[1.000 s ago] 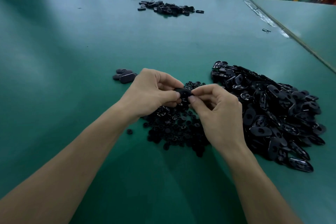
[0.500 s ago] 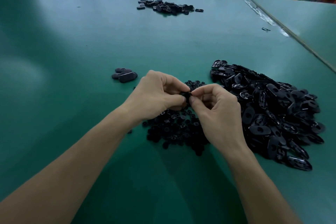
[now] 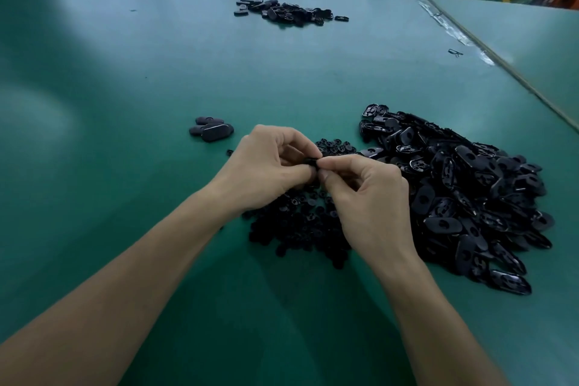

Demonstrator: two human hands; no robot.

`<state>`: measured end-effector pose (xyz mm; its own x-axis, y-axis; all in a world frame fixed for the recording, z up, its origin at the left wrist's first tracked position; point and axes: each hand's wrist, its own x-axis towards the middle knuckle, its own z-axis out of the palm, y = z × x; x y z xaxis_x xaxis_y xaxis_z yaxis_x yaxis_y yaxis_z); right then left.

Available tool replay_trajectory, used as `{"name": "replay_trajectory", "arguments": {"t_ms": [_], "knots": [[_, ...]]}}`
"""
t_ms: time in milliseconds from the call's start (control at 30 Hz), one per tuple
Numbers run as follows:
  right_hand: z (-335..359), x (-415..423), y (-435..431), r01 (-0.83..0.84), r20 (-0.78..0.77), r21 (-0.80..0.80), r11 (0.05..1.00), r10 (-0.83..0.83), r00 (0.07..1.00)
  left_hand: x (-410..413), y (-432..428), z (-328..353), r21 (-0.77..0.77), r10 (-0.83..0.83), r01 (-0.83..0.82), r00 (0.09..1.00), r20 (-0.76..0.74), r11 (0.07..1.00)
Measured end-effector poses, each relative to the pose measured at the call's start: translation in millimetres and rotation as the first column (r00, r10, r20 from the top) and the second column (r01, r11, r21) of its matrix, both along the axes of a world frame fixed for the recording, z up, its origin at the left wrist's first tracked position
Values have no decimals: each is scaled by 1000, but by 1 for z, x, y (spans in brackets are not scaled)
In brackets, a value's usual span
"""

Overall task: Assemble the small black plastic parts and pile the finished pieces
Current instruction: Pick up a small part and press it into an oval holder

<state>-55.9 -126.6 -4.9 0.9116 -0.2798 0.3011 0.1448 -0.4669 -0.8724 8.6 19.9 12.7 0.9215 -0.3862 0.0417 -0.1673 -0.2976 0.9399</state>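
Green matte tabletop (image 3: 125, 88) stretches under two hands meeting fingertip to fingertip. The left hand (image 3: 266, 166) and right hand (image 3: 366, 197) both pinch one small black plastic part (image 3: 313, 161) between curled fingers and thumbs, likely to press it together. Small round black inserts (image 3: 297, 229) lie beneath the fingers and glossy black oval shells (image 3: 470, 197) just right of them, within easy reach. A few finished black ovals (image 3: 211, 130) sit beyond the left knuckles.

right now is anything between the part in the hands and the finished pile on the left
Nothing visible blocks it. Between the held part and the finished pile lies bare green table and one stray small piece.
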Motion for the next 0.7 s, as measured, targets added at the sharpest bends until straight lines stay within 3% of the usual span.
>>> {"name": "replay_trajectory", "arguments": {"t_ms": [267, 500, 700], "knots": [[3, 1, -5, -31, 28, 50, 998, 29, 999, 3, 1, -1, -64, -88, 85, 995, -45, 994], [2, 3, -12, -82, -66, 193, 978, 97, 993, 6, 7, 4, -106, -138, 128, 987, -88, 986], [1, 2, -14, -108, -104, 213, 971, 133, 986, 6, 9, 5, -90, -140, 132, 987, -78, 987]]}}
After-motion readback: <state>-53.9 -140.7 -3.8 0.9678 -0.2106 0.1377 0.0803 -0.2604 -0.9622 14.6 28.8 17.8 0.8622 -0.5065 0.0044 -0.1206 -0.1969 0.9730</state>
